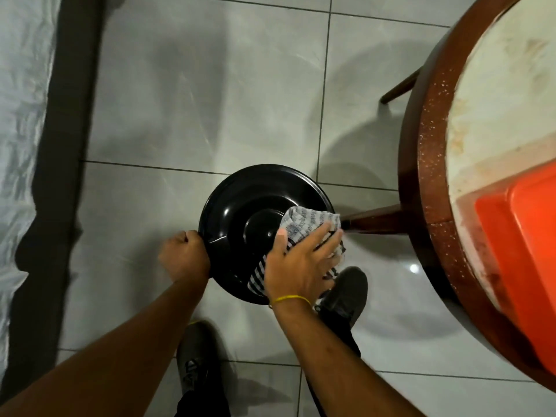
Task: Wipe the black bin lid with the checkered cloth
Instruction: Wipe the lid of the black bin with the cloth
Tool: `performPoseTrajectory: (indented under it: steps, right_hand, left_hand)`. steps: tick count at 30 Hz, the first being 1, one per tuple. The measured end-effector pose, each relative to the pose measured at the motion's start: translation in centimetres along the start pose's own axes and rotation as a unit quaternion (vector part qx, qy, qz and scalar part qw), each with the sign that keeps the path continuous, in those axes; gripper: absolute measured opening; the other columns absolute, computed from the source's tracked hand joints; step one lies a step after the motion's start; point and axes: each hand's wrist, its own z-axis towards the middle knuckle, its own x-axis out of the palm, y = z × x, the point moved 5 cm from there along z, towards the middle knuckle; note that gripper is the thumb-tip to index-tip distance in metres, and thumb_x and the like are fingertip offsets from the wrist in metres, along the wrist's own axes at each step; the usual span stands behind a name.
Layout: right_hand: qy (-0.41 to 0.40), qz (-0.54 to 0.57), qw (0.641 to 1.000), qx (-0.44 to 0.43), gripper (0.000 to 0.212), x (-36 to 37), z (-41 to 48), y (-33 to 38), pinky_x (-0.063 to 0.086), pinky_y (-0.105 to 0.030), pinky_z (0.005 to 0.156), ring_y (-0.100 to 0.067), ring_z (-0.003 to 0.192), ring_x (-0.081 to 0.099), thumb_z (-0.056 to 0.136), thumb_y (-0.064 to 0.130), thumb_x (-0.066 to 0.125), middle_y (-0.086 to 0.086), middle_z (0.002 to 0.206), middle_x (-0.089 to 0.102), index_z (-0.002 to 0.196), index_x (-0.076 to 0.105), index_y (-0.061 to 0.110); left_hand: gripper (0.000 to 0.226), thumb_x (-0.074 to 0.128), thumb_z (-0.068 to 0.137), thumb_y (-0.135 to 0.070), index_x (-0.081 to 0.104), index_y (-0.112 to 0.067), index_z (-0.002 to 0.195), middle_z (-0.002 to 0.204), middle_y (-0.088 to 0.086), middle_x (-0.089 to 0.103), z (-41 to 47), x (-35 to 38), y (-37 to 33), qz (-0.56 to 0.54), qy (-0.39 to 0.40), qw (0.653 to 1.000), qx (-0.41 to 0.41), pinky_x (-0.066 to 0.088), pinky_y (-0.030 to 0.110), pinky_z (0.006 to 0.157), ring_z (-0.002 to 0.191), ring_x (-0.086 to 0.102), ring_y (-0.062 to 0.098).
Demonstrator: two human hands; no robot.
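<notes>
Lid point(240, 203), round and glossy black with a raised disc at its middle, sits low over the grey tiled floor point(210, 94), just left of a table leg point(376, 219). Whatever bin stands beneath it is hidden by the lid itself.

The left hand point(184, 255) is closed in a fist on the lid's left rim, fingers curled tight and knuckles up, apparently gripping the edge, though the fingertips are out of sight.

The right hand point(298, 266) lies flat on the cloth point(313, 221), fingers spread and extended, pressing it onto the lid's right side. The thumb reaches toward the central disc. A yellow band point(290, 299) circles that wrist. The cloth is white with dark checks; one part fans out beyond the fingertips toward the table leg, another bunches under the palm and hangs over the lid's near edge.

Two dark shoes show on the floor: one point(346, 293) just beside the lid under the right wrist, the other point(197, 359) nearer the bottom edge, between the forearms.

A round table point(433, 164) with a brown rim fills the right side, with an orange container point(520, 251) on its pale top. A dark strip point(66, 115) runs along the far left.
</notes>
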Motion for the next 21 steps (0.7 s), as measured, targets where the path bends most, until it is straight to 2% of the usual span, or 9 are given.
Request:
performPoseTrajectory:
  steps: [2, 5, 8, 11, 13, 15, 18, 19, 21]
  right_hand:
    - [-0.070, -0.052, 0.987, -0.132, 0.086, -2.0, 0.3, -0.6, 0.040, -0.069, 0.111, -0.039, 0.159, 0.033, 0.098, 0.061, 0.050, -0.010, 0.178, 0.020, 0.169, 0.022, 0.021]
    - [-0.082, -0.094, 0.945, -0.302, 0.071, -1.9, 1.6, -1.4, 0.034, -0.064, 0.122, -0.034, 0.162, 0.031, 0.103, 0.051, 0.054, -0.005, 0.177, 0.029, 0.165, 0.036, 0.023]
    - [-0.050, -0.121, 0.926, -0.353, 0.070, 0.0, 2.7, -1.7, 0.026, -0.062, 0.131, -0.035, 0.168, 0.017, 0.111, 0.047, 0.042, -0.006, 0.182, 0.018, 0.172, 0.024, 0.016]
    - [-0.063, -0.149, 0.918, -0.362, 0.072, 1.2, 3.1, -1.9, 0.018, -0.059, 0.135, -0.034, 0.170, 0.005, 0.113, 0.047, 0.034, -0.004, 0.185, 0.004, 0.175, 0.009, 0.019]
    - [-0.058, -0.158, 0.901, -0.401, 0.072, 1.5, 3.0, -1.9, 0.011, -0.057, 0.136, -0.031, 0.171, 0.005, 0.113, 0.049, 0.033, -0.001, 0.185, 0.003, 0.175, 0.009, 0.022]
    - [-0.045, -0.181, 0.865, -0.467, 0.071, 1.8, 2.4, -1.9, 0.008, -0.058, 0.135, -0.029, 0.170, 0.007, 0.112, 0.049, 0.032, 0.001, 0.185, 0.004, 0.175, 0.011, 0.023]
    - [-0.023, -0.213, 0.823, -0.526, 0.071, 1.6, 2.2, -1.9, 0.010, -0.058, 0.135, -0.026, 0.170, 0.009, 0.112, 0.049, 0.032, 0.003, 0.185, 0.005, 0.175, 0.012, 0.024]
    - [-0.006, -0.223, 0.802, -0.554, 0.071, 1.6, 2.2, -2.0, 0.011, -0.059, 0.134, -0.026, 0.170, 0.009, 0.112, 0.049, 0.034, 0.003, 0.185, 0.004, 0.175, 0.011, 0.024]
    - [0.044, -0.248, 0.733, -0.632, 0.073, 1.7, 1.8, -2.5, 0.011, -0.060, 0.134, -0.028, 0.170, 0.009, 0.111, 0.048, 0.037, 0.001, 0.185, 0.003, 0.175, 0.010, 0.024]
  left_hand:
    - [0.036, 0.045, 0.078, -0.028, 0.043, 0.004, 0.061, 0.060, 0.016, 0.032, -0.3, 0.0, -0.5, -0.001, -0.003, 1.000, 0.011, 0.055, 0.060, 0.054, 0.055, 0.037, 0.025]
    - [0.037, 0.046, 0.078, -0.026, 0.044, 0.008, 0.064, 0.061, 0.014, 0.031, -0.4, -0.1, -0.6, -0.012, 0.000, 1.000, 0.008, 0.050, 0.054, 0.049, 0.055, 0.034, 0.022]
    - [0.038, 0.044, 0.078, -0.028, 0.043, 0.006, 0.062, 0.060, 0.012, 0.032, -0.6, -0.1, -0.8, -0.014, -0.005, 1.000, 0.008, 0.039, 0.046, 0.052, 0.056, 0.033, 0.021]
    - [0.041, 0.043, 0.084, -0.027, 0.050, 0.009, 0.065, 0.060, 0.014, 0.037, -0.7, 0.0, -0.8, -0.005, 0.000, 1.000, 0.008, 0.044, 0.051, 0.053, 0.056, 0.038, 0.023]
    - [0.041, 0.042, 0.084, -0.027, 0.049, 0.009, 0.064, 0.059, 0.013, 0.037, -0.7, 0.0, -0.9, -0.005, -0.005, 1.000, 0.013, 0.039, 0.046, 0.053, 0.054, 0.037, 0.023]
    - [0.037, 0.044, 0.086, -0.023, 0.044, 0.005, 0.061, 0.057, 0.010, 0.033, -0.7, 0.1, -0.9, -0.009, -0.001, 1.000, 0.018, 0.035, 0.040, 0.053, 0.053, 0.034, 0.022]
    - [0.036, 0.045, 0.088, -0.018, 0.046, 0.007, 0.062, 0.056, 0.013, 0.035, -0.6, 0.2, -0.9, 0.007, 0.008, 1.000, 0.020, 0.042, 0.045, 0.053, 0.053, 0.037, 0.024]
    - [0.037, 0.046, 0.090, -0.017, 0.045, 0.004, 0.060, 0.056, 0.012, 0.035, -0.5, 0.3, -0.9, 0.009, 0.008, 1.000, 0.021, 0.042, 0.045, 0.054, 0.053, 0.038, 0.024]
    - [0.040, 0.048, 0.093, -0.014, 0.039, -0.006, 0.055, 0.052, 0.006, 0.031, -0.4, 0.2, -1.0, 0.008, 0.008, 1.000, 0.025, 0.035, 0.038, 0.053, 0.049, 0.033, 0.022]
